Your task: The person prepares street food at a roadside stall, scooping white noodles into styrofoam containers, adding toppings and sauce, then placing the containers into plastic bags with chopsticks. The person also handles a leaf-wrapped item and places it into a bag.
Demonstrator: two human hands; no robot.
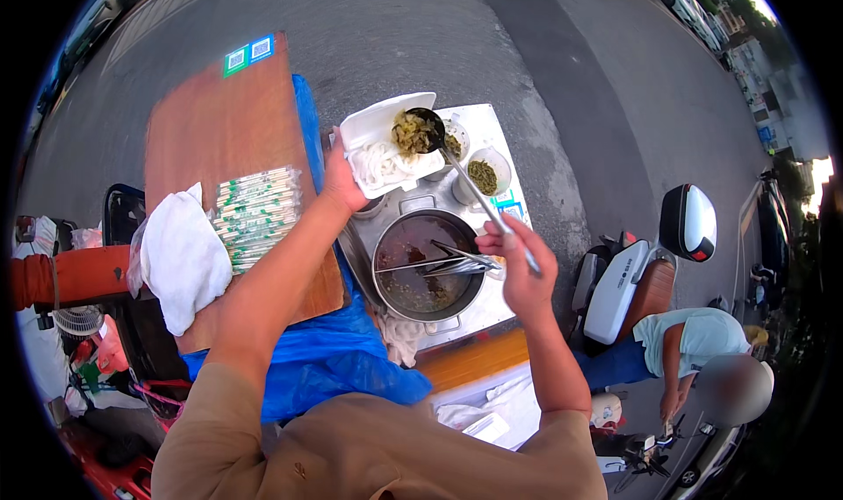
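My left hand holds an open white foam takeout box by its left side, with white noodles lying in its lower half. A metal ladle is gripped by its handle in my right hand. Its dark bowl is tilted over the box, and chopped yellow-green vegetables lie at its lip above the noodles. Below stands a steel pot of dark reddish broth with a divider and metal tongs across it. Two tubs hold green chopped food, the nearer one in full view, the other partly behind the ladle.
Left of the pot, a brown wooden board carries packed disposable chopsticks and a white cloth. Blue plastic sheeting hangs under it. At right, a person in a light shirt bends beside a parked scooter.
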